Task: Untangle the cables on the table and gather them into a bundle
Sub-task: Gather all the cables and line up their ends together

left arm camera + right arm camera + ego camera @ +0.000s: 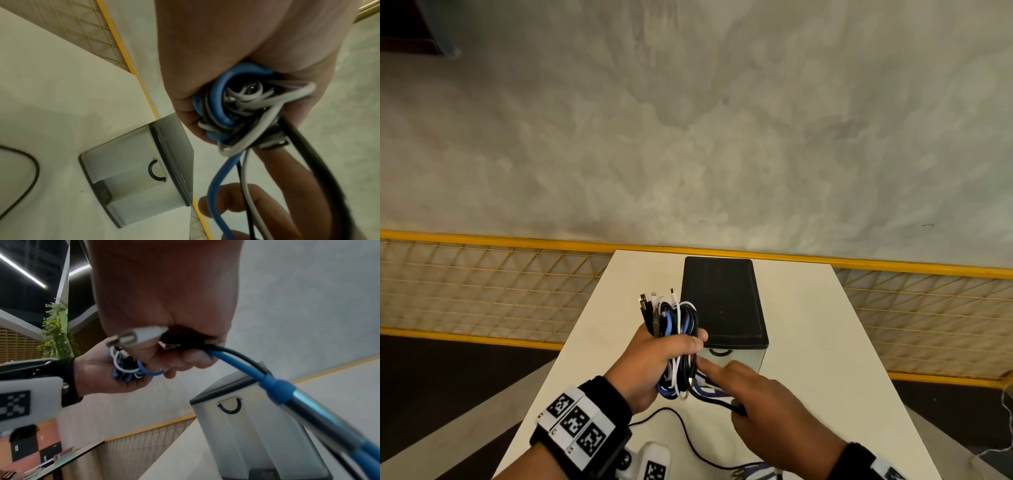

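While left hand [654, 359] grips cable bundle [671, 318], right hand [767, 401] holds ends.

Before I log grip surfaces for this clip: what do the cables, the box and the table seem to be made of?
Cable bundle in the left hand: smooth rubbery or plastic jackets in blue, white and black, bending in tight loops; metal-looking plug tips.
Box: pale, dull walls, probably plastic or painted metal, with a matte black lid.
Table: cream, matte, flat, likely laminate.

dim warm indoor light, soft shadows, wide-angle edge bending, wrist views blurred up close
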Tool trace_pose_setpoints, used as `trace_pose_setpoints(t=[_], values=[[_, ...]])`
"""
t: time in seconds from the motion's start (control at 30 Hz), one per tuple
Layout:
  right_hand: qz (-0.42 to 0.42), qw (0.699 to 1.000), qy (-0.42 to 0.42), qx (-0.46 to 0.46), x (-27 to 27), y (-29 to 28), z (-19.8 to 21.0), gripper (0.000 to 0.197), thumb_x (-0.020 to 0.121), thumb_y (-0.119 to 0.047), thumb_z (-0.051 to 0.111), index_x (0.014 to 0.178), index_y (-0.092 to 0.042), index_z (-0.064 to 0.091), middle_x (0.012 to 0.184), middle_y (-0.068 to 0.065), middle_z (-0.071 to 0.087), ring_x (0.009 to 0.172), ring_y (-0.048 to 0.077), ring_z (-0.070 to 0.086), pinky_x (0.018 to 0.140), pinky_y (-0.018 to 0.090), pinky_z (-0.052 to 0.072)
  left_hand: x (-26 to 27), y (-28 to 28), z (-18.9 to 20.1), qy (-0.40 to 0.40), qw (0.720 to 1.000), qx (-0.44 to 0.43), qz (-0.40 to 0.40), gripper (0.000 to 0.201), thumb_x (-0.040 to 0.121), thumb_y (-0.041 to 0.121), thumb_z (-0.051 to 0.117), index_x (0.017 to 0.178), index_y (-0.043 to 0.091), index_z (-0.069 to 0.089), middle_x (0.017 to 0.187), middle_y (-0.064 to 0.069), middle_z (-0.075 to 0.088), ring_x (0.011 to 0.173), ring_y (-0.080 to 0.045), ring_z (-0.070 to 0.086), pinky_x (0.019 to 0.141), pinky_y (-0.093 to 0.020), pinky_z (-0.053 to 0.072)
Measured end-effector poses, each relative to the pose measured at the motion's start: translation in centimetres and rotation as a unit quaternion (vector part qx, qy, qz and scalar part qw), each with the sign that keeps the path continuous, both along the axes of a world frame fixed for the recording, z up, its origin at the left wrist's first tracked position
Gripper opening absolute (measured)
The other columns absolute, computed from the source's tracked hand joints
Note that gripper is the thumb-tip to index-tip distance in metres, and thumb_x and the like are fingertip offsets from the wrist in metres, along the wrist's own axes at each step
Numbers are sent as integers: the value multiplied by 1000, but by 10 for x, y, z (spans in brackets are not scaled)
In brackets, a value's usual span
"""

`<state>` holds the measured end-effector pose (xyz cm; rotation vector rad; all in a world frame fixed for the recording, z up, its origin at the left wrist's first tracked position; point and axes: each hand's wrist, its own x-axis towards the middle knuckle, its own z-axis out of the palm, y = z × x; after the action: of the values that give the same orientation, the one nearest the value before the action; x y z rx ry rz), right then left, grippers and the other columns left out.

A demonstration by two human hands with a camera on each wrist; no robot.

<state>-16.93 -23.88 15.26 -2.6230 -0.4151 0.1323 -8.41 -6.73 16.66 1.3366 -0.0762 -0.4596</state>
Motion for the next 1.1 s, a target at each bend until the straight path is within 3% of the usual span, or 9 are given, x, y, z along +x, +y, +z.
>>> trace_pose_setpoints(t=[0.07,0.17,0.27,0.4,0.47,0.57,0.77,1.0,1.1], values=[[-5,999,-5,-33,-1,0,4,87,92,-9,44,145,-60,-1,125,-9,44,81,22,50,67,27,42,-2,-4,0,4,1000,9,2,19,74,-3,72,92,-1,73,94,-14,78,69,-24,70,62,-32,56],[-1,994,-10,-105,1,0,4,81,92,-11,40,147,-55,1,125,-5,42,74,23,42,53,26,29,-2,-9,-3,-26,998,50,10,24,65,3,75,89,0,74,81,-10,75,72,-19,70,64,-25,55],[-14,994,3,-112,1,0,-2,82,92,-8,41,147,-56,3,125,-6,45,78,24,48,62,27,38,-2,-9,-3,-19,999,43,8,18,63,4,74,80,2,74,72,-10,69,67,-19,67,60,-25,54],[-83,990,66,97,2,-5,-17,77,91,-9,52,120,-75,28,107,-14,63,86,0,61,77,12,47,3,-5,2,48,998,-51,1,18,68,8,74,81,-1,66,69,-18,64,62,-28,64,60,-36,57],[-133,966,128,181,3,-15,-22,48,87,-11,59,99,-57,54,90,-6,69,66,0,62,70,16,53,4,-1,5,64,995,-64,-30,17,69,9,74,78,2,63,64,-16,59,56,-26,60,61,-36,56],[-132,938,237,216,4,-28,-15,20,78,-7,65,78,-27,69,78,0,73,65,11,69,70,30,58,2,10,10,67,990,8,-122,13,64,12,77,69,5,68,62,-14,59,55,-25,60,66,-36,56],[-107,990,89,21,20,-24,-4,22,72,-25,71,61,-31,52,65,-11,57,60,3,52,58,22,42,-15,5,4,94,940,162,-285,11,67,1,74,73,11,73,65,-10,65,53,-20,62,60,-28,54],[-150,988,20,12,25,-14,8,9,68,-23,54,75,-20,49,73,-3,59,72,20,55,59,34,43,-27,-11,-7,80,964,89,-238,12,75,11,76,85,18,76,68,-2,68,59,-16,65,60,-30,54],[-126,989,-18,-74,23,-5,8,14,80,-29,50,76,-22,39,66,-6,44,64,22,44,48,28,28,-29,-14,-13,113,968,63,-217,26,78,31,78,97,14,70,70,-4,69,62,-19,64,65,-33,55]])
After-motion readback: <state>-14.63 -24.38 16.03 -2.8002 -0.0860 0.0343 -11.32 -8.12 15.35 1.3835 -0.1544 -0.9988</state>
